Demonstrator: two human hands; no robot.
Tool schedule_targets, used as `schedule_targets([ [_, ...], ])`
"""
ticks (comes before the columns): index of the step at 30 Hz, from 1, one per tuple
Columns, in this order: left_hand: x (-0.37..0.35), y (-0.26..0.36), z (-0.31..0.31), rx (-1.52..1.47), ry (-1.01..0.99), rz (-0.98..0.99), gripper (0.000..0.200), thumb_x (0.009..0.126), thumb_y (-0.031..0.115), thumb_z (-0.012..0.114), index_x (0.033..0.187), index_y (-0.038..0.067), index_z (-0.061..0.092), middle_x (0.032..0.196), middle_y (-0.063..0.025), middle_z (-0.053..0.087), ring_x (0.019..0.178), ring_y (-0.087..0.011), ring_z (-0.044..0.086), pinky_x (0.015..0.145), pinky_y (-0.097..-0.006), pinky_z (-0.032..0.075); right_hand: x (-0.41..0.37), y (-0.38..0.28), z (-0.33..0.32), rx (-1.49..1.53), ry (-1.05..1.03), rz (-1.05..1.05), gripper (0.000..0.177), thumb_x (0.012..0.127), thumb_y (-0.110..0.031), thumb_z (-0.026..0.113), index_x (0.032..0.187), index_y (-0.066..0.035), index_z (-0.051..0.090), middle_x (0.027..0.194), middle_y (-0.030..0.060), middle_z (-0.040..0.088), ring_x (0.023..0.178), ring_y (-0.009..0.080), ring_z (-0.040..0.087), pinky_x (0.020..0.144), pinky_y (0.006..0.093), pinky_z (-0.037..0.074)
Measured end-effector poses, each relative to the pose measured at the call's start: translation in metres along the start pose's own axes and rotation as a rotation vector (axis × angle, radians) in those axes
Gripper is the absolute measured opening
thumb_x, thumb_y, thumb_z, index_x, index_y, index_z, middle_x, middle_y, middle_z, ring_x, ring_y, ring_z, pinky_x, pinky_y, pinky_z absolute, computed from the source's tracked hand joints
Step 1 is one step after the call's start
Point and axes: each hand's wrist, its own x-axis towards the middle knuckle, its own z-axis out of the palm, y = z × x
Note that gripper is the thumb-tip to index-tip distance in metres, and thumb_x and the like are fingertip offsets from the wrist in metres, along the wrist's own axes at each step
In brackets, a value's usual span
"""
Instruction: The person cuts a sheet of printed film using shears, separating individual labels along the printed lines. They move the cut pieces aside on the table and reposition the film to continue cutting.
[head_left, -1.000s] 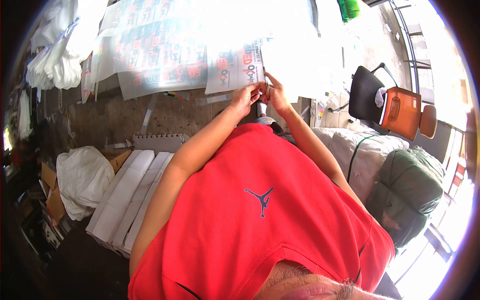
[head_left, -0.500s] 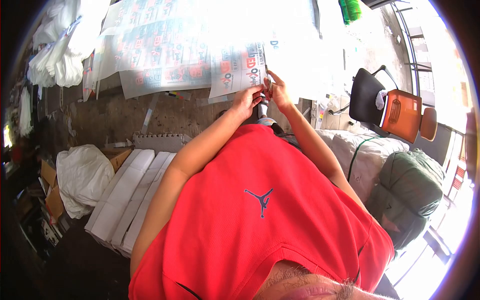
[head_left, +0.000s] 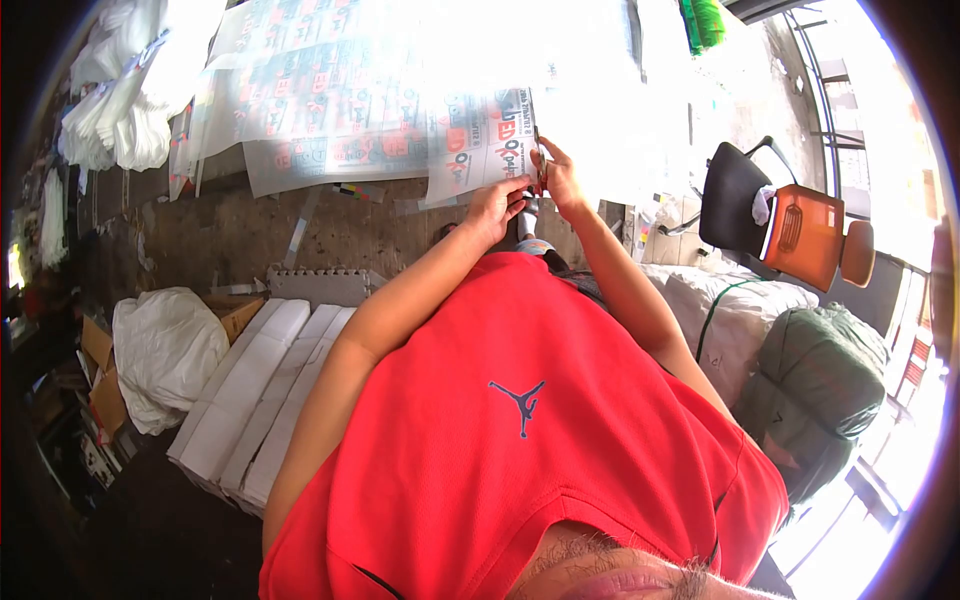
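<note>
A thin white printed sheet point(head_left: 470, 145) with red and blue lettering hangs over the near edge of the work surface. Its near right edge is pinched by the closed fingers of my left hand point(head_left: 495, 207). Just to the right, my right hand point(head_left: 565, 182) is closed around a pair of scissors point(head_left: 542, 178) with reddish handles. The dark blades point away from me along the sheet's right edge. Fingers partly cover the handles, and glare washes out the surface beyond.
More printed sheets point(head_left: 330, 110) spread to the left. White bundles point(head_left: 130, 130) hang at far left. Stacked white packs point(head_left: 245, 390) and a white sack point(head_left: 170, 355) sit at lower left. An orange and black chair point(head_left: 800, 235), a white bale point(head_left: 740, 310) and a green bundle point(head_left: 820, 365) are at right.
The printed sheet has shifted slightly right and toward me. My right hand has turned a little, showing more of the scissors. My left hand stays close beside it.
</note>
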Motion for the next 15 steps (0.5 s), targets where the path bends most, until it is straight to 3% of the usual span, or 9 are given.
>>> schedule_targets([
  [8, 0.0, 0.001, -0.001, 0.015, -0.003, -0.002, 0.02, 0.077, 0.014, 0.071, 0.095, 0.011, 0.063, 0.091, 0.001, 0.062, 0.086, -0.0106, 0.055, 0.077, -0.0305, 0.042, 0.006, 0.003, 0.001, 0.026, -0.046, -0.089, 0.06, 0.089, -0.03, 0.062, 0.136, 0.0, 0.041, 0.058, -0.0002, 0.045, 0.048, 0.0084, 0.041, 0.045, 0.025, 0.037],
  [15, -0.008, -0.005, 0.002, 0.023, 0.023, 0.0, 0.016, 0.075, 0.015, 0.074, 0.087, 0.008, 0.066, 0.086, -0.0001, 0.064, 0.078, -0.0096, 0.055, 0.074, -0.0255, 0.043, 0.021, -0.007, -0.003, 0.018, -0.01, -0.081, 0.062, 0.09, -0.038, 0.06, 0.134, 0.001, 0.043, 0.059, -0.0026, 0.045, 0.049, 0.0065, 0.04, 0.045, 0.0234, 0.035],
])
